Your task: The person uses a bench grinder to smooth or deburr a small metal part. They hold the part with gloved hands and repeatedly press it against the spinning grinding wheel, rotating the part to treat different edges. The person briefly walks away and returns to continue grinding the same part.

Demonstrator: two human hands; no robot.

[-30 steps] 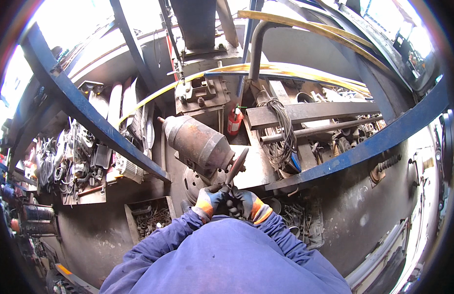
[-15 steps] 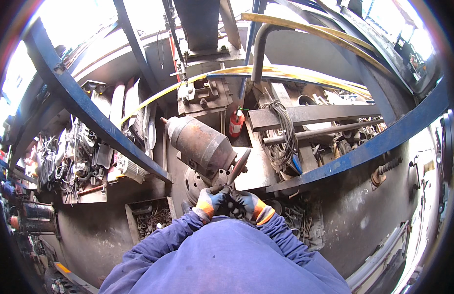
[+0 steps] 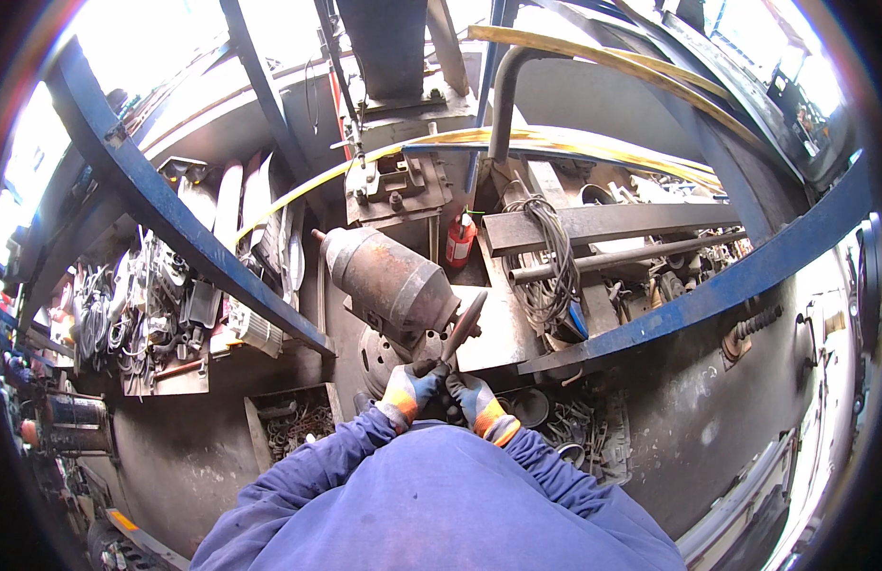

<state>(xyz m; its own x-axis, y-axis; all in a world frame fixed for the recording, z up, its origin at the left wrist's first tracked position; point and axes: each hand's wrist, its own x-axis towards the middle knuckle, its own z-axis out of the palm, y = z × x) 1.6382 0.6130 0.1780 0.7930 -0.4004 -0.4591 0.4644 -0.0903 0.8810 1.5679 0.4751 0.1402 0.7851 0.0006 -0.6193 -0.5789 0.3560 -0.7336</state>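
Observation:
My left hand (image 3: pixel 414 385), in a grey, blue and orange work glove, is closed near my chest. Beside it, my right hand (image 3: pixel 472 395) in a matching glove is closed too, its fingertips nearly meeting the left ones. What the fingers hold is too small and dark to name. Just past them stands a narrow brown blade-shaped piece (image 3: pixel 467 324), tilted to the right; its lower end meets the fingertips, and whether they grip it cannot be told. Behind is a rusty, cylindrical motor-like machine (image 3: pixel 388 276) with a round holed metal disc (image 3: pixel 377 357) below it.
Blue steel beams (image 3: pixel 669 324) cross on both sides. A red fire extinguisher (image 3: pixel 461 240) stands beyond the machine. Coiled cable (image 3: pixel 550 266) hangs on a metal bar at right. A tray of scrap (image 3: pixel 298 423) sits at lower left, and a round dish (image 3: pixel 530 407) among parts at right.
My right hand has moved left and closer to my left hand, uncovering the round dish at its right. The left hand stays nearly in place.

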